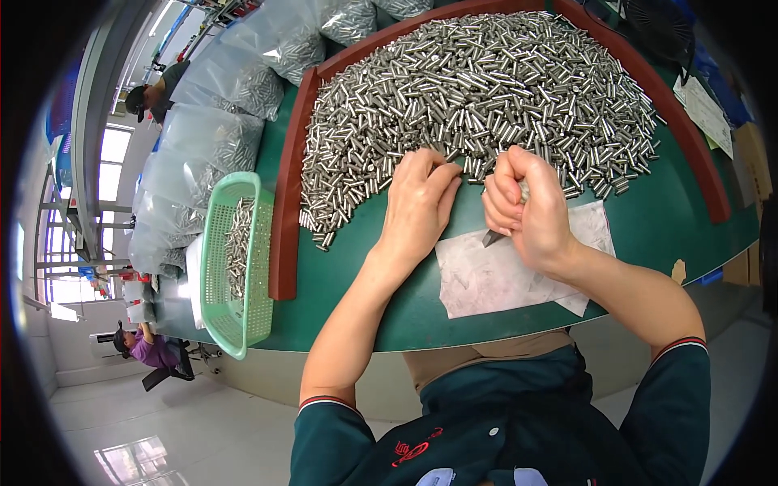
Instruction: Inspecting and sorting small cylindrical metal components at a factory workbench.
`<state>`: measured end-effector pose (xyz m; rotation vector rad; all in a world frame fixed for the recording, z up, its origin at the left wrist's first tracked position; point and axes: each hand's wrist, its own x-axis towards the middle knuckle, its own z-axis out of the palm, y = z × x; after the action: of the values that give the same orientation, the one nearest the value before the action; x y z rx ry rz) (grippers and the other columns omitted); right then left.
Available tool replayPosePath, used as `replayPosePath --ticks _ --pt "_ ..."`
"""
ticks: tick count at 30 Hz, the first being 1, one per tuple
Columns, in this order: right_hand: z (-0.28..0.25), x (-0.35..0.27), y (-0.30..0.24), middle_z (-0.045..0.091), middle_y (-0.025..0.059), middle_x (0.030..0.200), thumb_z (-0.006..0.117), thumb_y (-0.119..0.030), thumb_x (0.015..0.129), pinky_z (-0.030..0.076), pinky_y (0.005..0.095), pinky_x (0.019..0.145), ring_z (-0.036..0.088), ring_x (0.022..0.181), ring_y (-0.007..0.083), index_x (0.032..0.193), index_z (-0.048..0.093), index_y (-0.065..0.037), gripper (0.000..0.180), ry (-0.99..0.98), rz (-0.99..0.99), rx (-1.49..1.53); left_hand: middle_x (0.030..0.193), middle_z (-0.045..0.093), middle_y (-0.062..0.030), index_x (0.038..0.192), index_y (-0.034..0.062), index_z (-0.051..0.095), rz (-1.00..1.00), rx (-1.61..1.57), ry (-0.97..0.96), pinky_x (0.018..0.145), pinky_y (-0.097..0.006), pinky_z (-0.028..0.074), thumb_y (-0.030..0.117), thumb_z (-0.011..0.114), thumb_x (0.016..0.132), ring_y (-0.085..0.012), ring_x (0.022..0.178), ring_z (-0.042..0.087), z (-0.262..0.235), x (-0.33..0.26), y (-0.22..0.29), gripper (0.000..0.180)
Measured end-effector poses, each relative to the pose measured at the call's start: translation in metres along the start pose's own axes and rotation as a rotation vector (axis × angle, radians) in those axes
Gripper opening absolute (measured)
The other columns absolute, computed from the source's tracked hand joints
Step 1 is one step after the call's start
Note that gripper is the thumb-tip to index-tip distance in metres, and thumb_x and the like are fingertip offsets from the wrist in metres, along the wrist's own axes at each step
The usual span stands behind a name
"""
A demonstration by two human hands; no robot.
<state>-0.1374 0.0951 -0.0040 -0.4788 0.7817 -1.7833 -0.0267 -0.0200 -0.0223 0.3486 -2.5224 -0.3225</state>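
A large heap of short shiny metal pins [486, 89] covers the far part of the green table [365, 316]. At its near edge, my left hand [417, 198] rests with curled fingers close together among the pins; its fingertips and anything between them are hidden. My right hand [531, 211] is closed in a fist just right of it, above a smudged white paper sheet [494, 283]. A dark, narrow tip [491, 237] sticks out below that fist, and a bit of something pale shows inside the grip. What kind of thing it is stays hidden.
Dark red wooden rails [288, 194] border the heap. Left of them stands a light green perforated basket [212, 300] with more pins inside. Clear plastic bags of pins [215, 138] line the left side. Papers [705, 113] lie at the right. Two other people are farther left.
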Motion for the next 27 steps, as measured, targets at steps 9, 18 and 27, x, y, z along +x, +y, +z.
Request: replayPosePath --ticks 9,18,27 --pt "0.003 -0.001 -0.001 0.023 -0.0023 0.042 0.028 -0.023 0.087 0.018 0.0228 0.037 0.017 0.036 0.0073 0.057 0.028 -0.010 0.033 0.014 -0.003 -0.053 0.077 0.048 -0.0117 0.077 -0.0005 0.054 -0.110 -0.092 -0.051 0.063 -0.035 0.039 -0.001 0.061 0.067 -0.0276 0.072 0.047 -0.018 -0.008 0.007 0.012" --pt "0.002 0.000 -0.002 0.025 -0.0017 0.043 0.031 -0.022 0.085 0.021 0.0229 0.035 0.021 0.035 0.0073 0.055 0.028 -0.010 0.033 0.009 0.012 -0.018 0.071 0.048 0.0019 0.095 0.0016 0.055 -0.843 -1.230 -0.109 0.058 -0.018 0.033 0.014 0.052 0.086 -0.0052 0.063 0.039 -0.038 -0.014 -0.013 0.016" --pt "0.002 0.001 -0.002 0.024 -0.0018 0.043 0.031 -0.021 0.085 0.020 0.0231 0.034 0.020 0.034 0.0074 0.054 0.027 -0.010 0.033 0.022 0.024 -0.006 0.077 0.059 -0.0057 0.089 0.0003 0.055 -0.902 -1.214 -0.080 0.059 -0.019 0.043 0.006 0.058 0.080 -0.0081 0.064 0.052 -0.044 -0.017 -0.020 0.011"
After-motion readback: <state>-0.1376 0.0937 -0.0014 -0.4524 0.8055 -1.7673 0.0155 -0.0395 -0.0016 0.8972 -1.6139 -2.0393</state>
